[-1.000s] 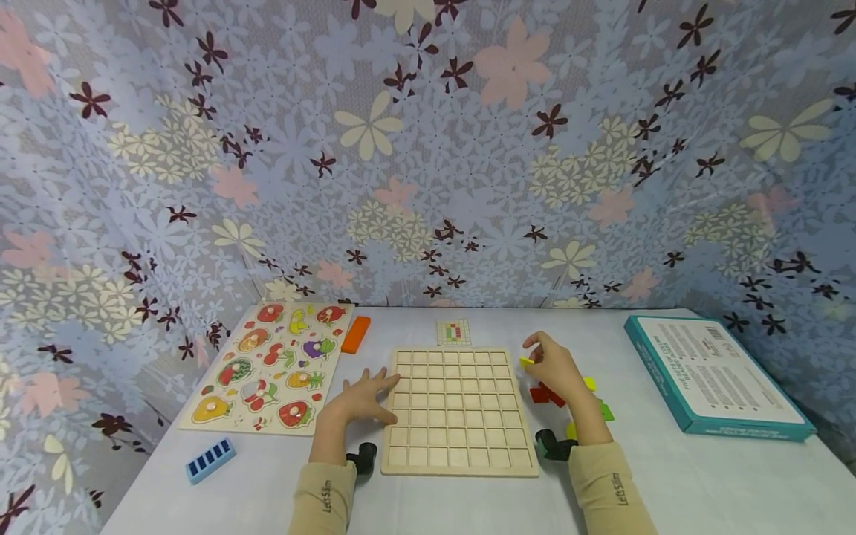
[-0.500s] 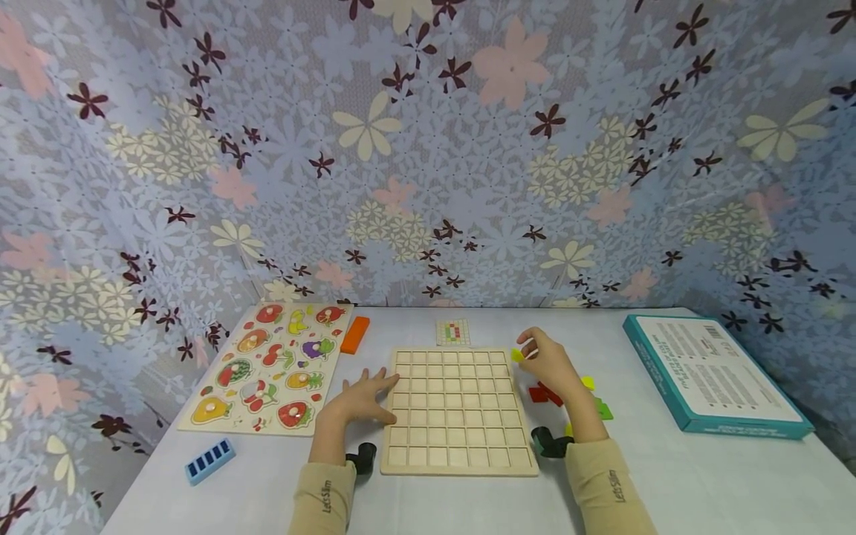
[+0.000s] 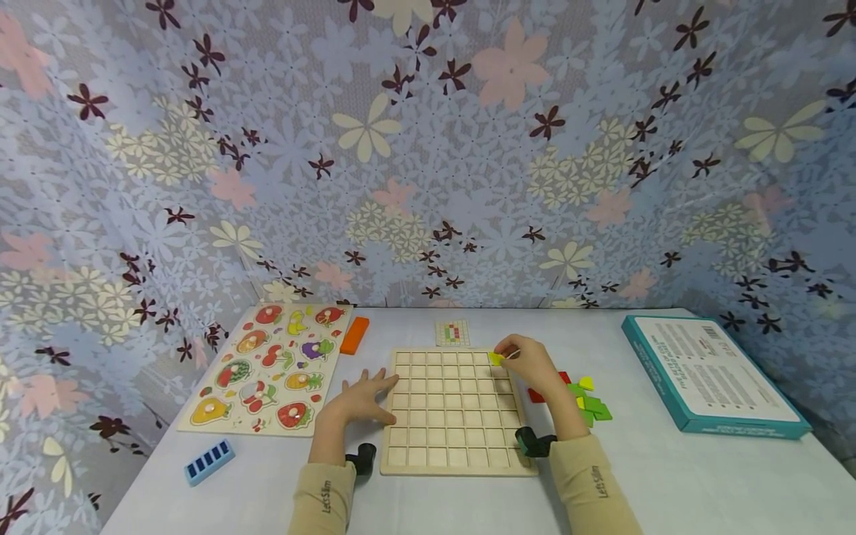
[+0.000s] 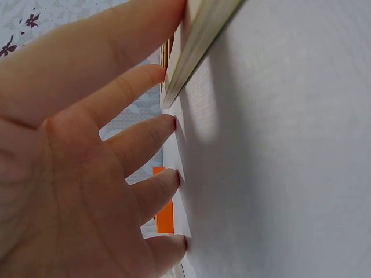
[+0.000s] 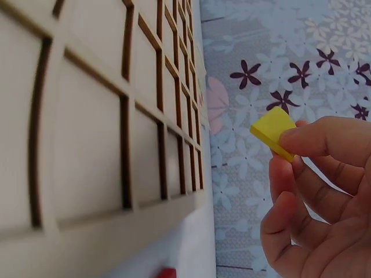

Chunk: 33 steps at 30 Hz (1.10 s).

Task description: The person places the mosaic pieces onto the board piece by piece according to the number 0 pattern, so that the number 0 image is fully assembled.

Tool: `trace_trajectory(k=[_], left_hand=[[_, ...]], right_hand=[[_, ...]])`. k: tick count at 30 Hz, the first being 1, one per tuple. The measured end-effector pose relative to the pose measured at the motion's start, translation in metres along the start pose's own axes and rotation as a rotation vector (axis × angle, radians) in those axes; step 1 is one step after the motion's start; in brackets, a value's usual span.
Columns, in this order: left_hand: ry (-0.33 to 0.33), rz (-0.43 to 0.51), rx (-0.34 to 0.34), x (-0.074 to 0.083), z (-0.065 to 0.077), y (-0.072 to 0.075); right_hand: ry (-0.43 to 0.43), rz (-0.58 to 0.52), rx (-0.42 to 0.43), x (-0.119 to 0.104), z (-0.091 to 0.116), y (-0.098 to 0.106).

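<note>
A wooden grid board [image 3: 446,401] lies flat in the middle of the table, its square cells bare. My left hand [image 3: 360,399] rests at the board's left edge with fingers spread; in the left wrist view the thumb and index fingertip touch the rim while the other fingertips [image 4: 169,178] meet the white table. Above the board's far right corner, my right hand [image 3: 533,362] pinches a yellow square tile [image 5: 273,130] between thumb and fingers. The right wrist view shows that tile raised off the board. A small pattern card [image 3: 452,333] lies just beyond the far edge.
Right of the board lie red tiles [image 3: 536,395] and several green tiles [image 3: 595,407] with yellow ones. A teal box [image 3: 718,379] sits farther right. At left are a fruit puzzle board [image 3: 267,368], an orange block [image 3: 355,336] and a light-blue holder [image 3: 210,461].
My right hand has moved left with the yellow tile, from beside the board to over its far right corner. More of the tile pile shows. The left hand has stayed still.
</note>
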<state>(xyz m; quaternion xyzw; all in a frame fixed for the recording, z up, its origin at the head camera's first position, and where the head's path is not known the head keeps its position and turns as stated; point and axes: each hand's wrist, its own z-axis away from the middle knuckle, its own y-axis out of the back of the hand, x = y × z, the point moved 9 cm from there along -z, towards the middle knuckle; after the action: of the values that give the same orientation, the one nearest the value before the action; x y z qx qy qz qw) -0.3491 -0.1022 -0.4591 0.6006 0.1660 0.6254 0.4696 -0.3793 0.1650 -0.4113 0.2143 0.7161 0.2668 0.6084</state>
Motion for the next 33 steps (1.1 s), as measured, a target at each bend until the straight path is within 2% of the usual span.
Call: trace_trajectory(k=[11, 20, 33], left_hand=[[-0.013, 0.004, -0.003, 0.003, 0.003, 0.001], [-0.017, 0.006, 0.004, 0.003, 0.003, 0.001], [-0.023, 0.002, -0.002, 0.0, 0.002, -0.001]], right_hand=[[0.005, -0.034, -0.043, -0.008, -0.006, -0.026], [0.116, 0.021, -0.051, -0.026, -0.012, -0.044], [0.152, -0.049, -0.084, -0.041, -0.015, -0.066]])
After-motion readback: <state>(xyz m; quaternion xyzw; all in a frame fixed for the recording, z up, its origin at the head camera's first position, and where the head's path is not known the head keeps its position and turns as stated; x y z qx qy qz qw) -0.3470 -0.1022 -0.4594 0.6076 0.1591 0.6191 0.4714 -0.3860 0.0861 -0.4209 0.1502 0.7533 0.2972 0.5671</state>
